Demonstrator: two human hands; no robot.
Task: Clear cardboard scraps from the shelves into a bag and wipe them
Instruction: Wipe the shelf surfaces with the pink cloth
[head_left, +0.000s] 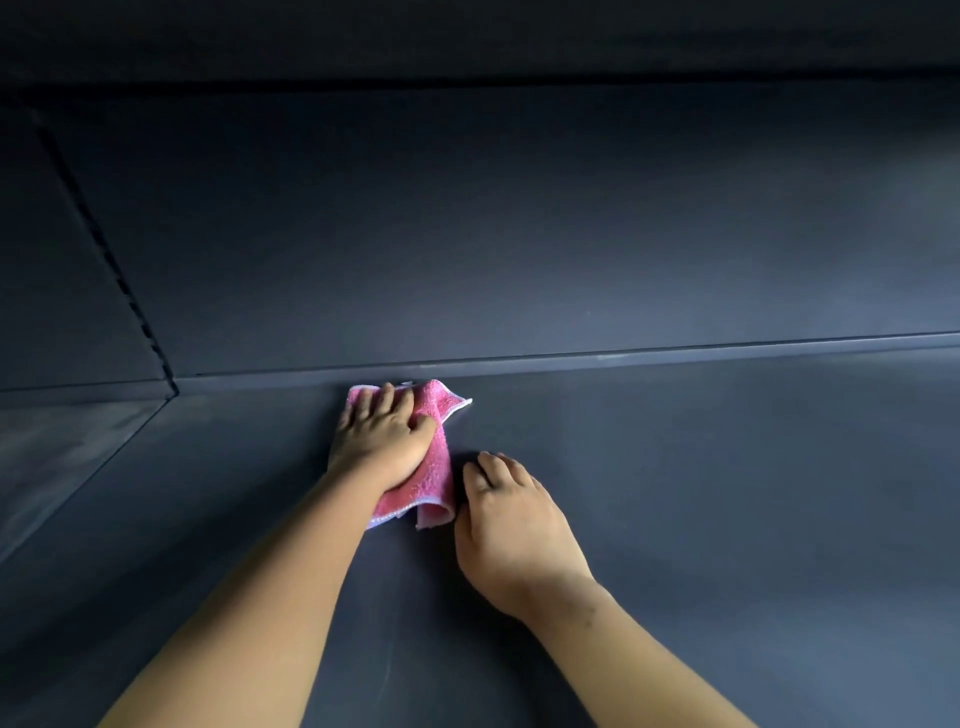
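Wiping is the step in hand, I take it. What is the nearer hand doing?

The right hand holds nothing. Its fingers are loosely curled, with the tips resting on the dark shelf, just beside the near right edge of the pink cloth.

And the cloth itself?

It lies crumpled on the shelf, running from beside that hand back to the rear lip. The left hand is on top of it, with the fingers laid forward over the far end and the thumb hooked into a raised fold. I would call that a grip as well as a press. One corner sticks out to the right of the fingers, and a folded tail trails nearward beside the wrist.

How should the stroke go?

My judgement: press with the flat palm and run the cloth along the seam where the lip meets the shelf. Then pull overlapping passes toward the front edge. Spreading the bunched cloth first would cover more surface.

Anything farther back?

Only the back panel and a slotted upright at the left. No cardboard scraps or bag are in view, so I cannot tell how the clearing stands.
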